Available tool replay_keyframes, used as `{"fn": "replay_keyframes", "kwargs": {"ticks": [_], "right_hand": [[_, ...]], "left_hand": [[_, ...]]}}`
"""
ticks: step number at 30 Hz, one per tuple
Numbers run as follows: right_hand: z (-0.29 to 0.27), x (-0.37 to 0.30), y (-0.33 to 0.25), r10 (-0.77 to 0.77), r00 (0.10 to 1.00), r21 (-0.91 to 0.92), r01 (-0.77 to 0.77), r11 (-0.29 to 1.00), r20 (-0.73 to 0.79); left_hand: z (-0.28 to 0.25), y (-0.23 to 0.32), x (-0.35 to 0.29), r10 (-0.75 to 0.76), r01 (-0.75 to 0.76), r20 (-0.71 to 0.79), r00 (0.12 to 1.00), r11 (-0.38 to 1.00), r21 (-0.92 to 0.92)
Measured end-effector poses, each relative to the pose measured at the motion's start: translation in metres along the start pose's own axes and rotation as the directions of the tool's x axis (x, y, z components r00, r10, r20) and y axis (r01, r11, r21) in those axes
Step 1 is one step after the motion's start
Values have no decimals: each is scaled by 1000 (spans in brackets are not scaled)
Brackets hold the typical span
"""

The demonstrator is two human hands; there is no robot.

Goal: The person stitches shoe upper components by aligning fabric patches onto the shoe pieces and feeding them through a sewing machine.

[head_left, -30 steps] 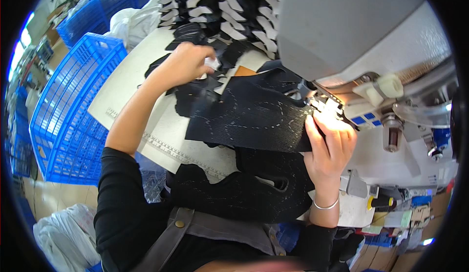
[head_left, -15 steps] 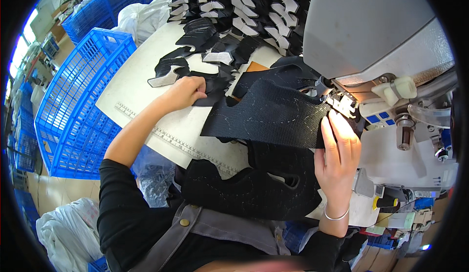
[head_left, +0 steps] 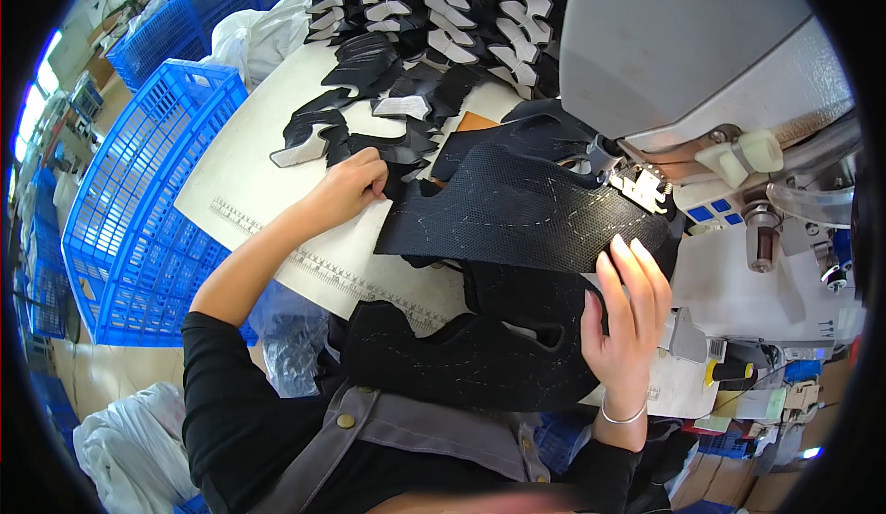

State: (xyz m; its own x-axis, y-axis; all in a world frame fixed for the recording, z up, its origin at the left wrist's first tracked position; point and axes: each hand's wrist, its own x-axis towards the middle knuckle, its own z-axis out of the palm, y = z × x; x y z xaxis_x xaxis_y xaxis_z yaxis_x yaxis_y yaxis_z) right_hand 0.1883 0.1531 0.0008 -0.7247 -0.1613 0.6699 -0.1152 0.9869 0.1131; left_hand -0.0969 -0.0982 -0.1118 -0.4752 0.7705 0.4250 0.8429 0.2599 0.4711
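A black mesh-textured fabric piece [head_left: 498, 209] with light stitch lines lies under the presser area of a sewing machine [head_left: 683, 53], next to a lit white metal plate [head_left: 641, 189]. At its near right edge, my right hand [head_left: 632, 316] is open, fingers stretched and spread, fingertips by the fabric. On the left, my left hand [head_left: 349, 186] is closed, fingertips pinched beside small black pieces [head_left: 406, 149]; what they grip is hidden. Toward my lap hangs a larger stitched black fabric part [head_left: 461, 362] with cut-outs, its link to the mesh piece unclear.
Rows of black pieces with light grey patches [head_left: 452, 16] cover the far table. The white tabletop [head_left: 217, 173] has printed rulers. A blue crate [head_left: 138, 209] stands left; white bags [head_left: 138, 440] lie below. At right are a yellow-black thread spool [head_left: 729, 372] and machine parts.
My right hand has drawn back from the machine's plate toward me, its fingers spreading. My left hand has shifted slightly nearer, beside the small black pieces. The mesh piece stays almost in place.
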Motion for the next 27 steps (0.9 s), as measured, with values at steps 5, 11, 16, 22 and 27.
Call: {"fn": "replay_keyframes", "kwargs": {"ticks": [5,11,16,22,27], "right_hand": [[-2,-14,-21,-130,989,263,142,954,-64],[31,10,-10,245,853,762,-522,382,461],[43,5,-10,344,827,840,-519,161,445],[40,4,-9,322,801,815,-564,128,504],[44,4,-11,315,847,866,-483,125,427]], "left_hand": [[-34,58,30,-153,67,-336,930,965,-254],[-41,151,72,259,-175,55,964,779,-602],[-9,149,81,432,-413,-86,898,757,-507],[-12,149,81,415,-391,-62,908,782,-486],[-6,148,82,445,-430,-98,890,749,-505]]}}
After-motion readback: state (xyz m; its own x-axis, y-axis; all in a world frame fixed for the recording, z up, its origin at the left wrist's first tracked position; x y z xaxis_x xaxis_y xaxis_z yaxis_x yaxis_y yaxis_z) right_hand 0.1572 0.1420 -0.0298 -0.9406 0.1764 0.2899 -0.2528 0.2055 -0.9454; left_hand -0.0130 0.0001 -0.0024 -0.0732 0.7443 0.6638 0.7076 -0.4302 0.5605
